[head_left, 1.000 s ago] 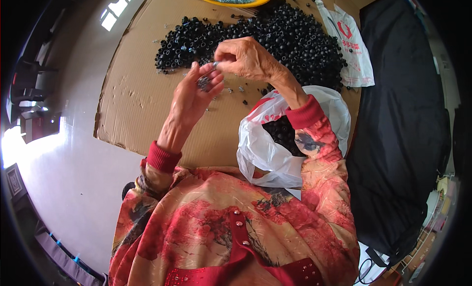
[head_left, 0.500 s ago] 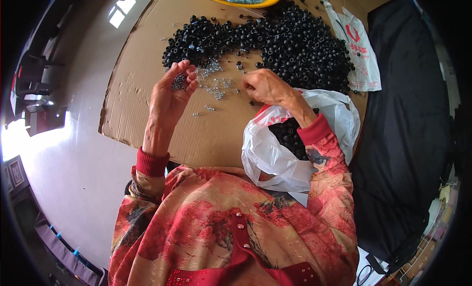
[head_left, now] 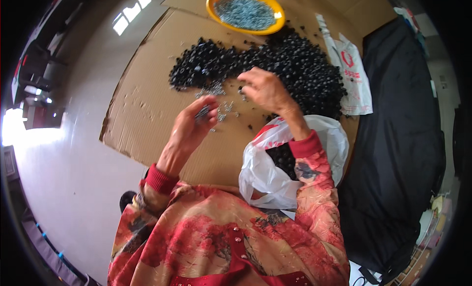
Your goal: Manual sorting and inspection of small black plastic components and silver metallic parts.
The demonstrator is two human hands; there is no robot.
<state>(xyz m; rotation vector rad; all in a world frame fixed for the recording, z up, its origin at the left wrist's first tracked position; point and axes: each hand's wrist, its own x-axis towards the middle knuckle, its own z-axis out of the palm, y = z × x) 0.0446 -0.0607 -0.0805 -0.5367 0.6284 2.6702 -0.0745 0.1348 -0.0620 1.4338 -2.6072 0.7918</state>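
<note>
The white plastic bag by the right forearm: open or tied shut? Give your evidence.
Open. The white plastic bag gapes at its mouth, showing small black parts inside, beside the right hand's forearm.

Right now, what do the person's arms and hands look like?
Both hands are bare: the left hand and the right hand wear no gloves. Long sleeves have a red, pink and cream flower pattern, and each ends in a plain red ribbed cuff.

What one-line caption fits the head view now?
Left hand holds small silvery screws while right hand reaches into black parts heaped on cardboard.
</note>
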